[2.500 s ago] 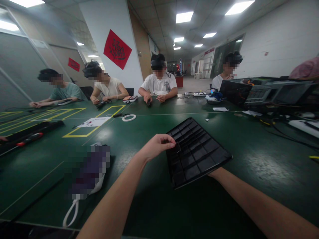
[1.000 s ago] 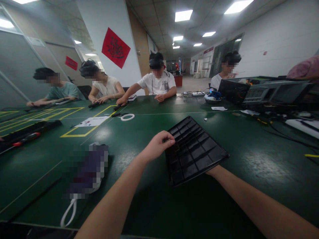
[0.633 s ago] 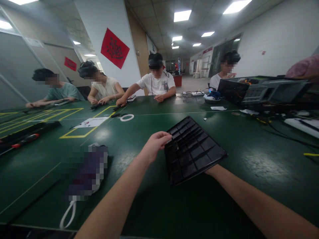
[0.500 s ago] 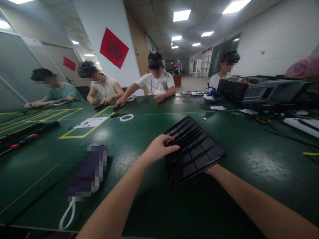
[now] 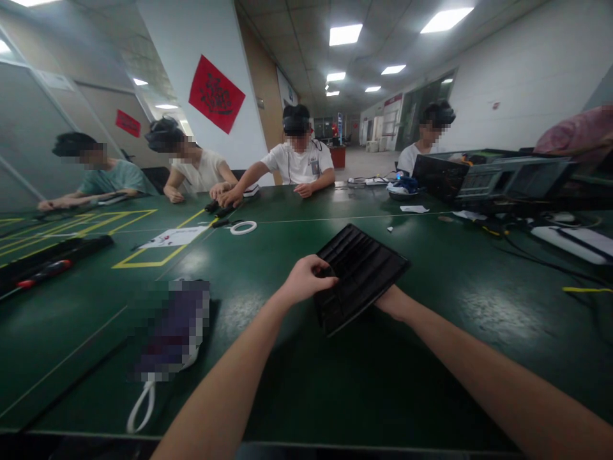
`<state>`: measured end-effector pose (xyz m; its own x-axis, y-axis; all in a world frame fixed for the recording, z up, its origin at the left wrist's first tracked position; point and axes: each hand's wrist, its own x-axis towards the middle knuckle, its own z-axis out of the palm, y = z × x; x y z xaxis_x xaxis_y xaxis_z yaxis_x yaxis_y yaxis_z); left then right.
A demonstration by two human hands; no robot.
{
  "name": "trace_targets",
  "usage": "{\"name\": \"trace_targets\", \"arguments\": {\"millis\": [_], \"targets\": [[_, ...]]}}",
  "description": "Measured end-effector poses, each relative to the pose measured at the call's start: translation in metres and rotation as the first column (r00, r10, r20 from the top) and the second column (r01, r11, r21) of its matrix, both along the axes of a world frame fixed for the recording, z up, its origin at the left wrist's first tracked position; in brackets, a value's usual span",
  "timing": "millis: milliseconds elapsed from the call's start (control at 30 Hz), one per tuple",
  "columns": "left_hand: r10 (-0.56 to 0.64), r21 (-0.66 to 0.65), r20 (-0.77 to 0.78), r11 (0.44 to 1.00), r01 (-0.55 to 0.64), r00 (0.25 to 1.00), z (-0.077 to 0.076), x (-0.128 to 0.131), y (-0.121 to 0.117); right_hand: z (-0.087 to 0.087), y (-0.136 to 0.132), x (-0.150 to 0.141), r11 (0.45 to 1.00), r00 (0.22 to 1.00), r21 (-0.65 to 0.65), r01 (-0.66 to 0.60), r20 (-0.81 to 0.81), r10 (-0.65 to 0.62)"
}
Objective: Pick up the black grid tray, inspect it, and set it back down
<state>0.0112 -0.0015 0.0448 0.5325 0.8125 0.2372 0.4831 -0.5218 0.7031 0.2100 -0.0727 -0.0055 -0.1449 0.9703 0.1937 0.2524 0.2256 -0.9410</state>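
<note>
A black plastic tray point(image 5: 363, 271) divided by ribs into compartments is held tilted above the green table point(image 5: 297, 409). My right hand point(image 5: 395, 301) supports it from below at the right side, with most of the fingers hidden behind it. My left hand point(image 5: 309, 281) is at the tray's left side, thumb and fingers curled together over the compartments there. Whether a small thing is between those fingertips cannot be made out. Left of my forearm lies a dark purple, blurred-out item point(image 5: 175, 329) with a white loop strap point(image 5: 142, 409).
Across the table sit several people in headsets; one reaches for black items point(image 5: 225, 207). A white ring point(image 5: 243, 227) and a paper sheet point(image 5: 175, 236) lie in front of them. An opened computer case point(image 5: 507, 179) and cables stand at right; a red-black tool point(image 5: 45, 273) lies left.
The tray has tipped more steeply and shifted slightly left, along with my right hand. My left fingers have drawn closer together. The person opposite has moved a hand slightly among the black items.
</note>
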Motion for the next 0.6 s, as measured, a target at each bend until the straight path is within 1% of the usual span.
{"name": "trace_targets", "arguments": {"millis": [67, 100, 133, 167, 200, 233, 300, 333, 367, 400, 433, 467, 500, 533, 600], "targets": [[0.143, 0.026, -0.008, 0.989, -0.142, 0.990, 0.001, -0.008, 0.009, 0.010, 0.004, 0.014, 0.998, 0.997, -0.053, 0.044, 0.064, -0.040], [0.235, 0.059, -0.029, 0.971, -0.233, 0.972, 0.002, -0.014, 0.014, 0.015, 0.005, 0.026, 0.995, 0.987, -0.054, 0.082, 0.143, -0.074], [0.327, 0.112, -0.062, 0.941, -0.319, 0.943, 0.003, -0.021, 0.019, 0.019, 0.006, 0.041, 0.987, 0.957, -0.022, 0.161, 0.247, -0.151], [0.416, 0.182, -0.109, 0.901, -0.393, 0.903, 0.004, -0.028, 0.024, 0.021, 0.006, 0.059, 0.964, 0.898, 0.033, 0.264, 0.355, -0.258], [0.497, 0.262, -0.163, 0.855, -0.448, 0.852, 0.004, -0.036, 0.029, 0.022, 0.004, 0.080, 0.910, 0.800, 0.087, 0.406, 0.447, -0.400], [0.568, 0.341, -0.215, 0.806, -0.484, 0.794, 0.004, -0.044, 0.034, 0.022, 0.002, 0.101, 0.858, 0.729, 0.107, 0.503, 0.481, -0.487], [0.679, 0.446, -0.300, 0.721, -0.530, 0.670, 0.003, -0.058, 0.041, 0.017, -0.003, 0.145, 0.751, 0.600, 0.129, 0.647, 0.521, -0.607], [0.718, 0.462, -0.328, 0.688, -0.559, 0.613, 0.001, -0.064, 0.045, 0.012, -0.006, 0.165, 0.670, 0.504, 0.151, 0.727, 0.545, -0.670], [0.750, 0.456, -0.348, 0.660, -0.598, 0.563, 0.000, -0.069, 0.049, 0.008, -0.008, 0.184, 0.598, 0.379, 0.179, 0.781, 0.625, -0.682], [0.773, 0.434, -0.363, 0.634, -0.640, 0.520, -0.001, -0.073, 0.053, 0.003, -0.010, 0.199, 0.545, 0.296, 0.157, 0.824, 0.701, -0.649], [0.790, 0.404, -0.380, 0.609, -0.682, 0.481, -0.002, -0.076, 0.058, -0.002, -0.011, 0.212, 0.516, 0.250, 0.135, 0.846, 0.753, -0.608], [0.804, 0.376, -0.398, 0.583, -0.721, 0.443, -0.004, -0.078, 0.063, -0.006, -0.011, 0.222, 0.494, 0.216, 0.123, 0.861, 0.791, -0.573], [0.815, 0.353, -0.416, 0.553, -0.755, 0.402, -0.005, -0.079, 0.068, -0.010, -0.010, 0.228, 0.483, 0.200, 0.110, 0.869, 0.813, -0.546], [0.823, 0.341, -0.437, 0.525, -0.780, 0.362, -0.006, -0.081, 0.075, -0.013, -0.009, 0.231, 0.468, 0.187, 0.108, 0.877, 0.821, -0.539], [0.829, 0.337, -0.477, 0.478, -0.811, 0.291, -0.007, -0.084, 0.087, -0.015, -0.007, 0.230, 0.412, 0.158, 0.116, 0.904, 0.804, -0.574]]}}
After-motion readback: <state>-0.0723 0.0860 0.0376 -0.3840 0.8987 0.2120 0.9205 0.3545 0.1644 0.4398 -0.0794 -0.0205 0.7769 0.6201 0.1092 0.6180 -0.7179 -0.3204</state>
